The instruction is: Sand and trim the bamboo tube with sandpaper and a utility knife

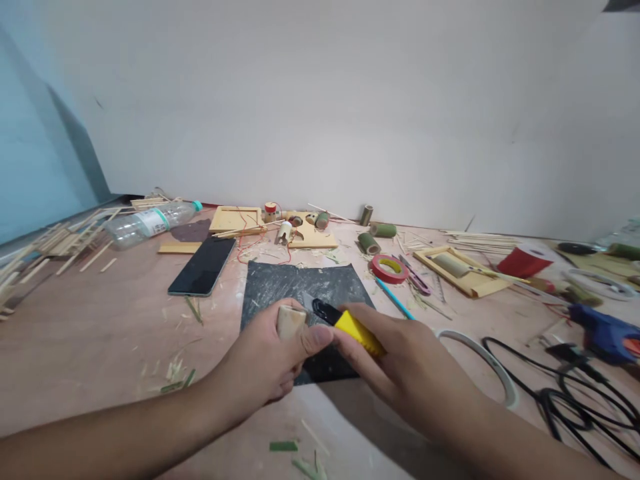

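Note:
My left hand is closed around a short pale piece of bamboo, whose top end shows between thumb and fingers. In my right hand is a yellow and black utility knife, its blade out and pointing up and left, close to the bamboo. The left thumb reaches across to the knife side, near the right fingers. Whether the blade touches the bamboo I cannot tell. Both hands are above a dark, scuffed sheet on the table. Part of the bamboo is hidden by my fingers.
A phone and a plastic bottle lie at left. Red tape, a blue stick and green bamboo pieces lie behind. At right are a glue gun, black cable and a white ring.

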The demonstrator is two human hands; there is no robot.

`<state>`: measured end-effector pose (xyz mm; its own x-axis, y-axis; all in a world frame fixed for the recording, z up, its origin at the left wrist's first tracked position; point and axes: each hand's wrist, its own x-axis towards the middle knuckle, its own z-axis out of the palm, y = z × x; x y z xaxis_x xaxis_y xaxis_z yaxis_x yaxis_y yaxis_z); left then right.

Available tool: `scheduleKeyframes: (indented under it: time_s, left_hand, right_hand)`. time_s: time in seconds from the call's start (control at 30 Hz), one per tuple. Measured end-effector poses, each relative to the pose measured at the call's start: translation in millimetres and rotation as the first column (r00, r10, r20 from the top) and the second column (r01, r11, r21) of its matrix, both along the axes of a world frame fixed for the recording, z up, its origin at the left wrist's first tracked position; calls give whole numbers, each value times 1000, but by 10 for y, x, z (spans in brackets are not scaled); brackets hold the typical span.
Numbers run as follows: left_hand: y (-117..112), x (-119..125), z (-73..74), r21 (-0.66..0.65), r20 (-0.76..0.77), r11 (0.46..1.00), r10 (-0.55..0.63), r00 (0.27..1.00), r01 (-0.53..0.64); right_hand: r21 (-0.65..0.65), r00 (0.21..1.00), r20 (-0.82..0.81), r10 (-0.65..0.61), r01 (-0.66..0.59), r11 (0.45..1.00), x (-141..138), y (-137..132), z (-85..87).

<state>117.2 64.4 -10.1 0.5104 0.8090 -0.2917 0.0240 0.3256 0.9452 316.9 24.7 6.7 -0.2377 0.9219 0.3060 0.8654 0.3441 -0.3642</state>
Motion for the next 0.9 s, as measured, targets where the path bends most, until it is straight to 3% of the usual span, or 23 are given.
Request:
scheduleKeyframes:
  time_s: [0.4, 0.57, 0.7, 0.77, 0.83, 0.9]
  left_hand:
    - [-26, -49, -15, 166, 21, 981, -104, 994, 99]
    - [-84, -65, 187, 146, -24, 976, -160, 987, 161]
    - [-259, -263, 513, 251, -253, 936, -183, 950, 248]
    - [-408, -418, 592, 234, -313, 942, -162, 936, 241]
    - [-568, -559, 561, 160, -288, 963, -165, 943, 217]
    - [-700, -653, 443, 166, -168, 975, -121, 978, 149]
  right_hand:
    - [27, 997, -44, 68, -67, 997, 61, 26, 103]
    - [48, 990, -96, 105, -100, 994, 61, 12, 184]
    - [61, 991, -90, 94, -89, 994, 15, -169, 312]
    - [60, 993, -90, 79, -74, 995, -31, -325, 329]
    - [110, 990, -121, 71, -57, 992, -90, -486, 276]
    - [215, 985, -157, 69, -34, 976, -156, -615, 152]
